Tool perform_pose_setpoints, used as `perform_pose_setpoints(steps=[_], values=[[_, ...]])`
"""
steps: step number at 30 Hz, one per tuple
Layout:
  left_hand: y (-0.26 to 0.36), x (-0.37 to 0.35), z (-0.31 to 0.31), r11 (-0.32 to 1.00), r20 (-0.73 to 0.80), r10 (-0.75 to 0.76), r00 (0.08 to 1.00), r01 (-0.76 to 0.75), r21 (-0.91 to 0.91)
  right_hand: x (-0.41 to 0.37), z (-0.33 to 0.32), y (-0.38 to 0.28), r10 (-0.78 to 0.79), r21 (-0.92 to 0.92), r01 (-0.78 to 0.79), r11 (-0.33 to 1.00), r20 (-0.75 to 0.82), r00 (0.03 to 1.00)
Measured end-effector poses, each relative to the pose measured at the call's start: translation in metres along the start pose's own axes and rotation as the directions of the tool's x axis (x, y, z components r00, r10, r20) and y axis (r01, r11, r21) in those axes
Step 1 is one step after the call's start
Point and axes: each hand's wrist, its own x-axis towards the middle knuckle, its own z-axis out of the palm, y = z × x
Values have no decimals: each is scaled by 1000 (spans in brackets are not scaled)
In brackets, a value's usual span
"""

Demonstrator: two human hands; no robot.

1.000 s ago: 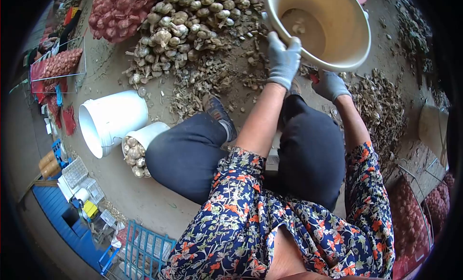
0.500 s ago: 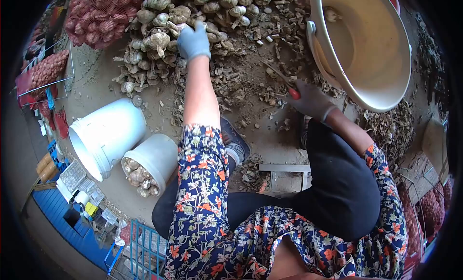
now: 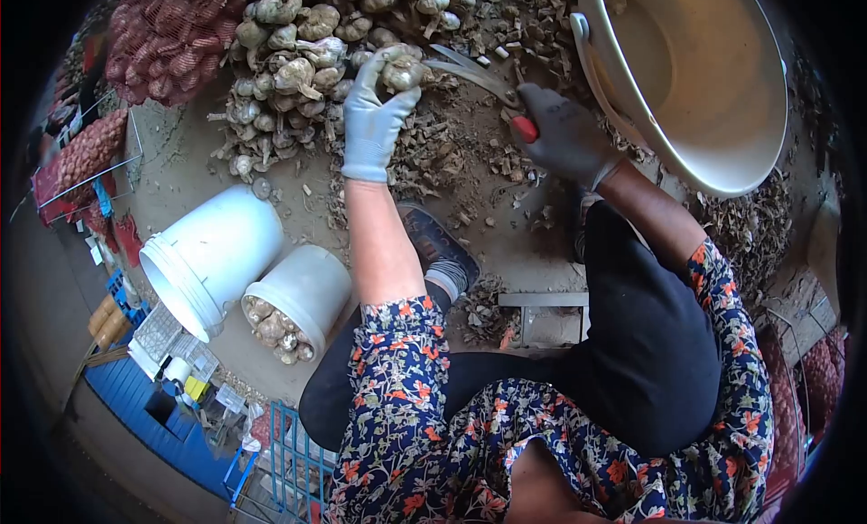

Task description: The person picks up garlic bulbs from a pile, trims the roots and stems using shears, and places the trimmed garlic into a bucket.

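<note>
My left hand (image 3: 372,127), in a pale glove, grips a garlic bulb (image 3: 404,73) between thumb and fingers. Pruning shears (image 3: 479,77) with a red handle are in my gloved right hand (image 3: 567,136). Their blades stand apart and point left, the tips right beside the bulb. A heap of garlic bulbs (image 3: 298,77) with dry stems lies beyond and left of my left hand. Dry trimmings (image 3: 433,149) cover the ground under both hands.
A large cream bucket (image 3: 664,154) stands at the upper right. To the left, a white bucket (image 3: 221,244) lies tipped beside a smaller bucket (image 3: 312,285) with garlic bulbs inside. A red mesh sack (image 3: 172,41) full of garlic sits at the upper left.
My left hand has drawn back from the heap with a garlic bulb in it. My right hand has moved up and left, bringing the shears, now spread, to the bulb.
</note>
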Motion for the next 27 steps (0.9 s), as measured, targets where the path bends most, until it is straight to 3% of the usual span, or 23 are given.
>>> perform_pose_setpoints(steps=[3, 6, 8, 9, 10, 11, 13, 15, 16, 18, 19, 20, 21, 22, 24, 27], values=[[17, -19, 7, 995, 32, -15, 999, 18, -98, 2, -15, -18, -63, -222, 73, 972, 54, 997], [33, -29, 10, 996, -10, -83, 996, 84, 34, -7, -7, -17, -101, -244, 99, 965, 7, 995], [35, -34, 10, 967, 57, -129, 990, 113, 228, -9, -5, -17, -120, -247, 114, 962, -10, 993], [31, -36, 13, 974, 58, -51, 997, 36, 223, -8, -4, -17, -144, -264, 131, 955, -29, 989], [28, -36, 12, 974, 66, -57, 996, 41, 224, -9, -3, -18, -135, -261, 123, 958, -29, 990], [26, -36, 9, 925, 55, 13, 998, -33, 380, -9, -1, -20, -150, -242, 138, 960, -30, 988], [28, -33, 4, 706, 115, 241, 964, -256, 661, -9, 1, -21, -161, -222, 150, 964, -31, 986], [29, -34, 5, 740, 95, 194, 976, -209, 639, -9, 2, -21, -70, -179, 92, 980, 129, 989], [29, -36, 5, 771, 78, 146, 986, -163, 615, -9, 6, -19, -67, -178, 91, 980, 135, 989], [11, -34, 4, 790, 43, 151, 988, -147, 595, -11, 18, -8, 81, -7, -81, 997, 157, 984], [5, -33, 8, 989, -29, 69, 997, -65, 129, -14, 19, -2, 77, -12, -76, 997, 156, 985], [0, -34, 10, 929, -48, -38, 998, 17, -371, -21, 20, 5, 97, 61, -111, 992, 193, 976], [-1, -38, 11, 827, -57, -82, 995, 36, -562, -26, 21, 4, 115, 136, -150, 979, 236, 965], [-2, -41, 14, 827, -61, -83, 995, 35, -561, -29, 22, 3, 113, 137, -148, 979, 239, 964], [-5, -47, 23, 739, -91, -197, 976, 87, -668, -36, 17, 1, 87, 226, -194, 955, 412, 907], [-11, -51, 31, 769, -63, -196, 979, 113, -629, -25, 14, -13, 115, 289, -290, 912, 500, 858]])
